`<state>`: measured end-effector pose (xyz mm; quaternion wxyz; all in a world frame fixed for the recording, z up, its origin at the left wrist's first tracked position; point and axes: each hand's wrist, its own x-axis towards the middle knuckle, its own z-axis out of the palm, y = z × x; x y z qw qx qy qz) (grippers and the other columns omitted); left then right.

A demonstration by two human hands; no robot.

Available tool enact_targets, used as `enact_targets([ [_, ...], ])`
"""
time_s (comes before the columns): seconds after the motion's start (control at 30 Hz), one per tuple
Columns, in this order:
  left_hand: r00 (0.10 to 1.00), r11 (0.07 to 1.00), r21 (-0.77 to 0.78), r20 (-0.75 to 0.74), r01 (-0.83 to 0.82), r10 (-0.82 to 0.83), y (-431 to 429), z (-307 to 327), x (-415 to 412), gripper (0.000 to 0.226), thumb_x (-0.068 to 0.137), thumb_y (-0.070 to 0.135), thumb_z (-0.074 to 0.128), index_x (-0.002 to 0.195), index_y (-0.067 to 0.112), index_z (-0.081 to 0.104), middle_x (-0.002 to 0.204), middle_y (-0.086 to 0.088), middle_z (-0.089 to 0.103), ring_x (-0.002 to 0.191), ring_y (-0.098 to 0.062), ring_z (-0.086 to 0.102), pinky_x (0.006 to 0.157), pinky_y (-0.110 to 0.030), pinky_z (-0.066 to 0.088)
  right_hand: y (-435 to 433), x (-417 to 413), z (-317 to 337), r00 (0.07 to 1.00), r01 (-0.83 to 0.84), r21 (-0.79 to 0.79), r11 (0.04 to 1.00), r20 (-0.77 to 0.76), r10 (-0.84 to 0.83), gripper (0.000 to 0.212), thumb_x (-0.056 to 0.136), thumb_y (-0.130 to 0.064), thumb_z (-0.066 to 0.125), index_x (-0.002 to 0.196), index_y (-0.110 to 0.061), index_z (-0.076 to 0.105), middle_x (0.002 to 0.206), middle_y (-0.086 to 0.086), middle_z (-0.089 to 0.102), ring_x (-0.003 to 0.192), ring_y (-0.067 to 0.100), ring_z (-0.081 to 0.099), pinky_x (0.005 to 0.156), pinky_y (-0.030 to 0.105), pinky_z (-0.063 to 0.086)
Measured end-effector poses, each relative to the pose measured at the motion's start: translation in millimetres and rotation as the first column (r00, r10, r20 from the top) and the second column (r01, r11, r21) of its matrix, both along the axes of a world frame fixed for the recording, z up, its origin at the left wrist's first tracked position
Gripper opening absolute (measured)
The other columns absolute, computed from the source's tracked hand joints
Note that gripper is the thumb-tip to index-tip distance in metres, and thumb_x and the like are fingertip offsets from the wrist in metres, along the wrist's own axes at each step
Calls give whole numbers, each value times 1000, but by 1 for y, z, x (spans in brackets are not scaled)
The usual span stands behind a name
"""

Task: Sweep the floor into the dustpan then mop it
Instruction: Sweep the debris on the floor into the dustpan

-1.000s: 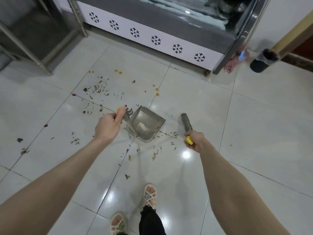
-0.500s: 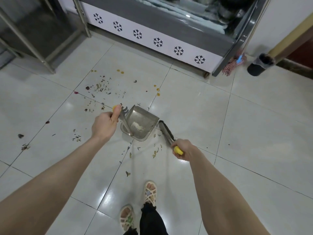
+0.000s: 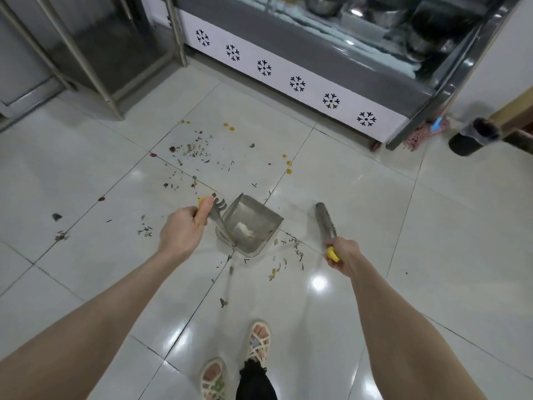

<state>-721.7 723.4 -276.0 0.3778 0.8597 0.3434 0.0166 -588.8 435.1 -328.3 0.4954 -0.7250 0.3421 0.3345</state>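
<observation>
Left hand (image 3: 184, 229) grips the dustpan (image 3: 250, 226) handle, fingers curled round it, pan tilted on the tiled floor (image 3: 375, 215); right hand (image 3: 343, 255) fingers wrap the brush (image 3: 325, 220), debris (image 3: 285, 255) between them.

L hand (image 3: 180, 230) gripping dustpan (image 3: 251, 223), R hand (image 3: 343, 254) gripping brush (image 3: 324, 219), both reaching fwd

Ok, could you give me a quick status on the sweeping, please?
Left hand grips dustpan handle; right hand grips brush. Dustpan on floor, debris scattered beside and beyond it. Mop by chiller, out of the way.
</observation>
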Motion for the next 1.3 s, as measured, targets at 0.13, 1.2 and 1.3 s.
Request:
enact_targets([
  [0.13,1000,1000,27,-14,-4,5,-2,-10,14,72,92,63,29,74,1,62,71,-6,65,76,-30,60,65,-31,38,19,22,-20,998,-65,19,998,-25,66,16,88,-5,63,97,-1,50,68,12,51,52,20,52,31,16,39],
  [1.2,990,990,7,18,138,-138,95,14,-73,74,91,65,32,75,-1,61,69,-12,65,77,-32,60,74,-36,47,61,-132,23,990,125,71,990,57,-129,9,85,-1,63,90,-1,56,66,10,49,47,17,47,37,19,39],
  [1.3,984,985,12,23,174,-174,110,11,-85,74,91,65,31,75,-1,61,70,-15,65,76,-32,60,73,-36,47,63,-154,22,975,210,87,974,60,-215,17,82,4,65,95,-1,55,65,11,47,46,17,46,36,19,39],
])
